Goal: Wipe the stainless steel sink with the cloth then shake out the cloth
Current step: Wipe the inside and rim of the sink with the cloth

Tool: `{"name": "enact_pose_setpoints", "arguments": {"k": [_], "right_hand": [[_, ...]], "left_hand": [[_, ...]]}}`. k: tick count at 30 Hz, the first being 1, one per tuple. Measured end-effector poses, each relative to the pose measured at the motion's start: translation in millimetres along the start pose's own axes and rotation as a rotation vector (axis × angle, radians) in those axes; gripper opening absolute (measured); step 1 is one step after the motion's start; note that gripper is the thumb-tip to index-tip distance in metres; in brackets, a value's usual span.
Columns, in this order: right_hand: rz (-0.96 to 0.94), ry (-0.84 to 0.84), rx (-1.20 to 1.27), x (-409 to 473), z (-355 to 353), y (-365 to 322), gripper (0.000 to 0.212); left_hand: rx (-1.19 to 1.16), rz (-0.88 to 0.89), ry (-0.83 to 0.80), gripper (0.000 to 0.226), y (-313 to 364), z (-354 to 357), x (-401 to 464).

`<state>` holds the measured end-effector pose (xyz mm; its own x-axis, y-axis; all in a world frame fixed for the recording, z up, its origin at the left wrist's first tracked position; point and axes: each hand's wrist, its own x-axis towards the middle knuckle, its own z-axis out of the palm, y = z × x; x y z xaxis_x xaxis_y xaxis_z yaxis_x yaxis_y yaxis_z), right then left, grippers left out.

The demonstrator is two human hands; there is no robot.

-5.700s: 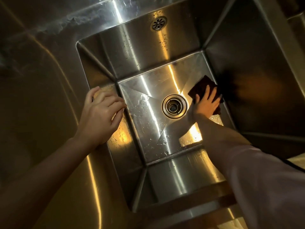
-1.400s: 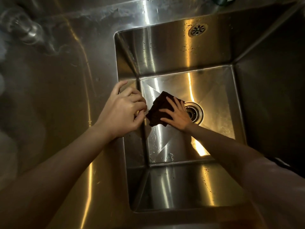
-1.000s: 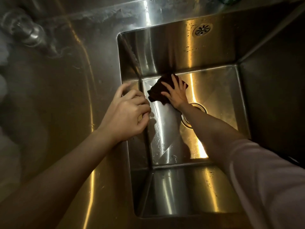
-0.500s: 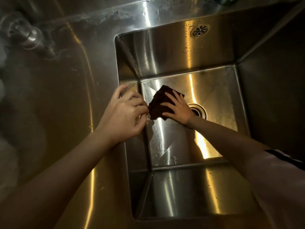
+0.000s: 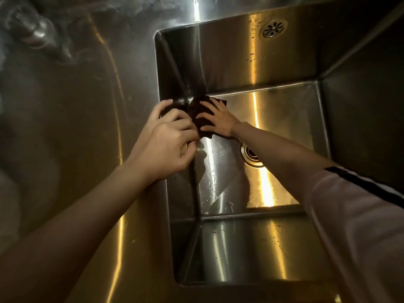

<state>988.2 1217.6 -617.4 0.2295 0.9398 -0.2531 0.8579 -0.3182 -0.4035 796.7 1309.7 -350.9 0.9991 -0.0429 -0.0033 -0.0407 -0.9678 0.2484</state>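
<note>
Sink [image 5: 240,62]: stainless steel, water droplets on the floor, drain [image 5: 251,157] partly hidden by the right forearm.
Cloth [image 5: 200,115]: dark, lying on the sink floor at the far-left corner.
Right hand [image 5: 218,119]: fingers spread, palm pressing flat on the cloth.
Left hand [image 5: 168,138]: fingers curled over the sink's left rim, just beside the cloth.
Overflow grille [image 5: 275,29]: on the far wall.
</note>
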Motion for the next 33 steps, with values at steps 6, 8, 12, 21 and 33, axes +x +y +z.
{"name": "enact_pose_setpoints", "arguments": {"k": [6, 8, 12, 21, 33], "right_hand": [[0.028, 0.069, 0.2, -65, 34, -22, 0.062], [-0.054, 0.051, 0.185, -99, 47, -24, 0.054], [-0.126, 0.036, 0.13, -155, 69, -23, 0.047], [-0.072, 0.024, 0.064, -76, 49, -54, 0.051], [-0.17, 0.042, 0.121, -173, 62, 1, 0.046]], "left_hand": [[0.016, 0.01, 0.02, 0.028, 0, 1, 1], [0.015, 0.013, 0.032, 0.027, 1, 1, 1], [0.018, 0.017, 0.033, 0.028, 0, 2, 1], [0.023, 0.01, 0.03, 0.031, -1, 3, 1], [0.035, 0.027, 0.05, 0.028, 0, 6, -1]]}}
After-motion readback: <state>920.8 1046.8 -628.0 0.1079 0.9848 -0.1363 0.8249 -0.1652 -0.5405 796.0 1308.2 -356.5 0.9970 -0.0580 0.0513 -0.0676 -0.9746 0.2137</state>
